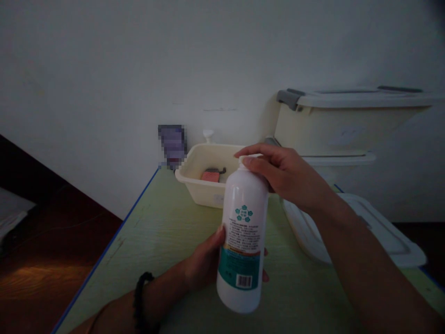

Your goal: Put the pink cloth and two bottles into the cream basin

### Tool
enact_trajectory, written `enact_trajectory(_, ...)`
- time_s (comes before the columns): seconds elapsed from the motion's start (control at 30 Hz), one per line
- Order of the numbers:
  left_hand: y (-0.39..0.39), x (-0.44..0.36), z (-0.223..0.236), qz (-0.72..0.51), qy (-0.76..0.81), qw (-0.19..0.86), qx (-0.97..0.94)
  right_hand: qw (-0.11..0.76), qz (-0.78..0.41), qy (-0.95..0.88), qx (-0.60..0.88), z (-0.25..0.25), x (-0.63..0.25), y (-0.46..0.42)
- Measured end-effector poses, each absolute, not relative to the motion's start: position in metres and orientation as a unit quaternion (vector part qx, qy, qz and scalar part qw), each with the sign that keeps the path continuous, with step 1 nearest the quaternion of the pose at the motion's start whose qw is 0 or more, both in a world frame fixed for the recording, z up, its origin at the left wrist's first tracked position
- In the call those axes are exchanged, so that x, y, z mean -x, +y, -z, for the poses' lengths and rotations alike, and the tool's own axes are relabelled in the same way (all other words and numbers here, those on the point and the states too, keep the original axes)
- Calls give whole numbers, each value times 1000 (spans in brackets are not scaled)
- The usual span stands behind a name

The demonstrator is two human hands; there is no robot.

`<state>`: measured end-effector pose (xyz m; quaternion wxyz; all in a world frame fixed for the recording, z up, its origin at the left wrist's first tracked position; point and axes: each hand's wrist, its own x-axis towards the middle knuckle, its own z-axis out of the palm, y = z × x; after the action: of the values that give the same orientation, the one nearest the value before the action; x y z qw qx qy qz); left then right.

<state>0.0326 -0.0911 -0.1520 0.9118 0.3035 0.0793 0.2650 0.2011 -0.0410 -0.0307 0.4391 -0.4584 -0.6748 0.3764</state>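
Observation:
A white plastic bottle [243, 199] with a teal lower label, small print and a barcode is held up in front of me, tilted slightly. My left hand [208, 257] wraps round its lower half from behind, thumb on the left side and fingertips showing at the right. At the top, my right hand [278, 174] grips the bottle's white cap [245, 161] between thumb and fingers; the palm side hides part of it. Just behind the bottle stands a cream plastic bin [194, 188], with a pink item [210, 175] and a dark patterned thing [219, 170] inside.
Green table [167, 222] with blue edging. At the right lies a white lid [347, 222]; behind it are stacked lidded storage boxes [340, 125]. By the wall, a white pump head [207, 134] shows above the bin, near a blurred-out purple object [173, 144].

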Motion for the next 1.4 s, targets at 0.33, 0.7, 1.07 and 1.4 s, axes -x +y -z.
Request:
enact_trajectory(0.33, -90, -31, 154, -266, 93, 910, -305, 431, -392, -677, 449, 30, -203, -41)
enact_trajectory(0.7, -91, -29, 155, -258, 93, 913, -301, 415, -368, -695, 458, 29, -204, -44)
enact_trajectory(1.07, -91, -30, 154, -265, 79, 912, -303, 415, -370, -695, 456, 29, -202, -43)
enact_trajectory(1.4, -90, -31, 153, -274, 86, 906, -311, 413, -360, -708, 445, 31, -203, -42)
